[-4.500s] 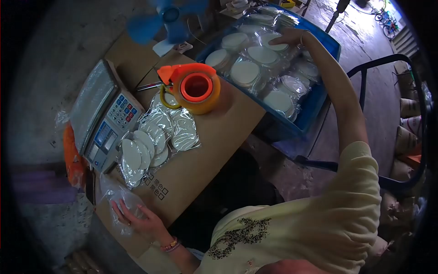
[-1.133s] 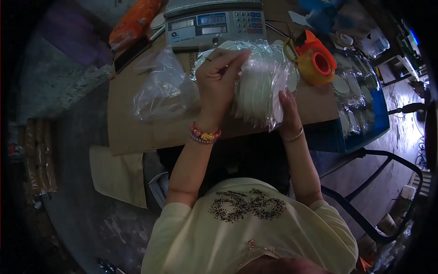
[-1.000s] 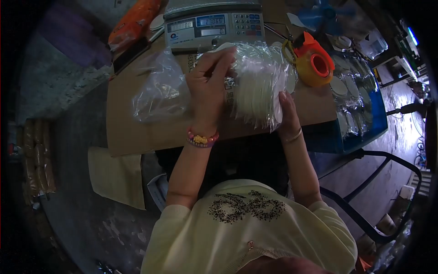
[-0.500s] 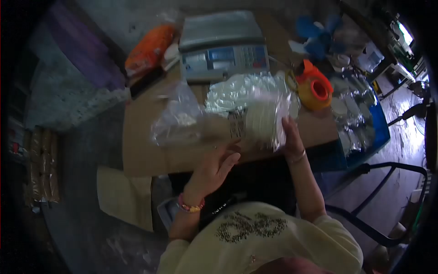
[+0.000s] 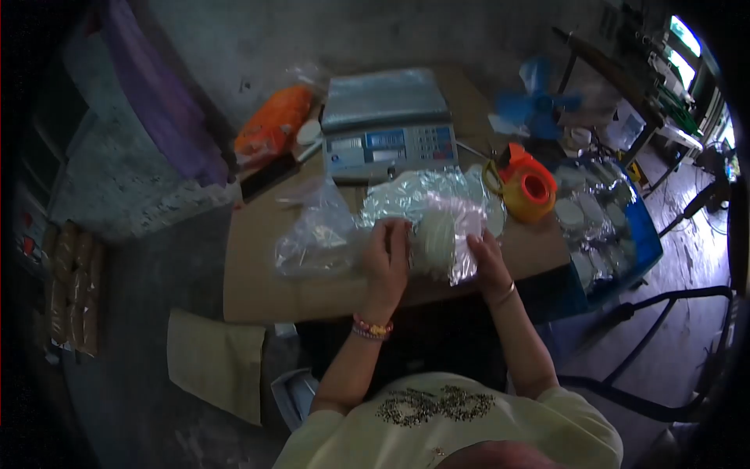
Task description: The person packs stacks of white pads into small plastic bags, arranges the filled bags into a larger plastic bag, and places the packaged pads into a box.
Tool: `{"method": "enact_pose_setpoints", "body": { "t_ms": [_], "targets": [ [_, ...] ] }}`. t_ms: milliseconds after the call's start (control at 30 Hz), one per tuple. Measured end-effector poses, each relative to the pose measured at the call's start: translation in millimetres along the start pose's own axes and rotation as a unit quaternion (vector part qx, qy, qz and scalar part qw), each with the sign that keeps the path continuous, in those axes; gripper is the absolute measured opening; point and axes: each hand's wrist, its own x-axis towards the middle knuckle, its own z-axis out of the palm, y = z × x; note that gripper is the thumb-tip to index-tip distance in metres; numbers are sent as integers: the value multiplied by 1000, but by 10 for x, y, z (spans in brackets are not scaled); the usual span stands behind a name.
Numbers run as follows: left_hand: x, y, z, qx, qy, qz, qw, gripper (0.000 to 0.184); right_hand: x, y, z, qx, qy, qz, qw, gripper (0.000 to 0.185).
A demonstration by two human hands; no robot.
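Note:
A clear plastic bag with a stack of pale round discs (image 5: 434, 238) inside lies between my hands, just above the cardboard. My right hand (image 5: 490, 264) grips its shiny right end, thumb on top. At the opposite end, my left hand (image 5: 387, 256) has its fingers bent and drawn together against the bag; the fingertips are partly hidden. Behind it, more shiny clear packaging (image 5: 398, 194) is spread in front of a digital scale (image 5: 391, 148). A crumpled clear bag (image 5: 316, 234) rests left of my left hand.
Cardboard (image 5: 262, 293) covers the table. An orange-and-yellow tape dispenser (image 5: 531, 191) stands at the right, near a blue tray (image 5: 652, 246) of wrapped discs. An orange bag (image 5: 273, 121) lies back left, a blue fan (image 5: 539, 109) back right. A black metal frame (image 5: 656, 293) stands right.
My left hand has moved up and right to the bag's left end, its fingers closing there. My right hand keeps hold of the other end. The camera view has shifted slightly.

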Motion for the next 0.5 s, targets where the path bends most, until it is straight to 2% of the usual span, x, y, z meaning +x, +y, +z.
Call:
{"method": "enact_pose_setpoints", "body": {
  "t_ms": [67, 100, 167, 200, 267, 333, 367, 400, 433, 500],
  "targets": [
    [-23, 80, 5, -34, 5, 30, 999, 17, -19, -9, 14, 7, 24, 9, 1000, 55],
    [-158, 146, -30, -31, 3, -5, 999, 17, -31, -27, 3, 12, 13, 18, 1000, 55],
    [-242, 335, -77, -55, -138, 38, 988, 18, -41, -3, -38, 33, 43, 21, 998, 49],
    [-297, 459, -126, -48, -256, 55, 964, 12, -19, -2, -34, 54, 46, 20, 997, 47],
    [-300, 423, -168, -90, -517, 138, 840, 27, -30, 18, -86, 53, 51, 22, 997, 43],
    [-340, 356, -221, -35, -516, 120, 847, 32, 12, 32, -102, 64, 46, 26, 997, 46],
    [-333, 273, -243, -11, -371, 97, 924, 32, 1, 32, -89, 66, 47, 29, 996, 46],
    [-302, 259, -248, 14, -214, 71, 974, 31, -19, 0, -38, 46, 49, 25, 997, 48],
    [-239, 260, -245, 85, -138, 7, 987, 27, -16, -16, -7, 24, 50, 19, 998, 50],
    [-111, 317, -139, 97, -140, 9, 985, 26, -17, -4, -3, 5, 42, 18, 999, 53]
  ]
}}
